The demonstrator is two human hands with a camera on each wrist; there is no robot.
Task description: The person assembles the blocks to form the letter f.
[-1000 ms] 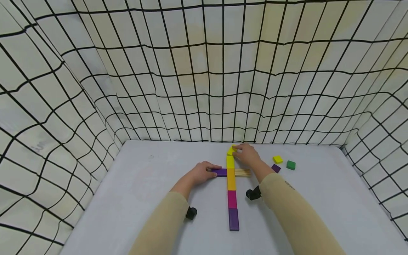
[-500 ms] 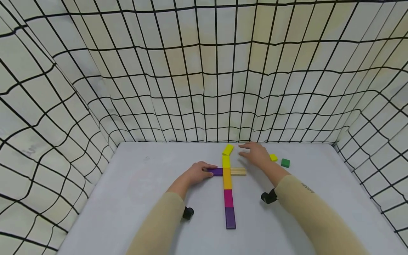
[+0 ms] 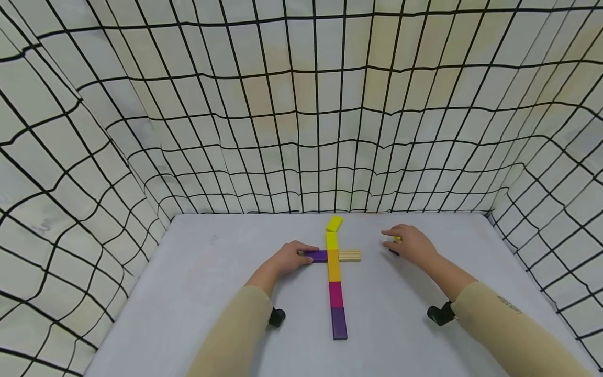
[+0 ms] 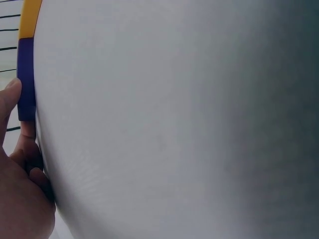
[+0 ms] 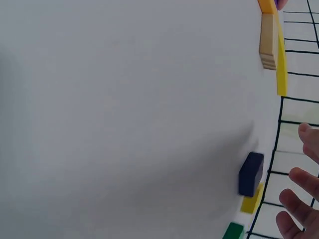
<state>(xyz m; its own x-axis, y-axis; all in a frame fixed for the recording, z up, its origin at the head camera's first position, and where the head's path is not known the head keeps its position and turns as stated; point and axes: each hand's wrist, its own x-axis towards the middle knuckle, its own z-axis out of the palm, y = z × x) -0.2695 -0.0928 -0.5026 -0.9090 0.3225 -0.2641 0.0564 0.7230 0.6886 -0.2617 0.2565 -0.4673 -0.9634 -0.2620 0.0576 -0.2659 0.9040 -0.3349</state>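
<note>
My left hand [image 3: 288, 257] pinches the outer end of a purple block [image 3: 320, 256], which lies against the left side of an orange block [image 3: 333, 265]. From the orange block's right side a plain wooden block [image 3: 350, 255] with grooves sticks out. A yellow block [image 3: 332, 240] sits beyond the orange one, and a second yellow block [image 3: 335, 223] lies angled at the far end. Nearer are a magenta block [image 3: 336, 294] and another purple block [image 3: 338, 323]. My right hand [image 3: 414, 245], fingers apart and holding nothing, hovers over loose blocks, mostly hiding them in the head view.
Below the right hand, the right wrist view shows a loose dark purple block [image 5: 250, 174], a yellow block [image 5: 252, 200] and a green block [image 5: 234, 231]. Black netting [image 3: 330, 125] stands along the back and sides of the white table [image 3: 198, 293].
My right hand has let go of the angled yellow block at the far end and moved right, over the loose blocks. The left hand still holds the purple block in place.
</note>
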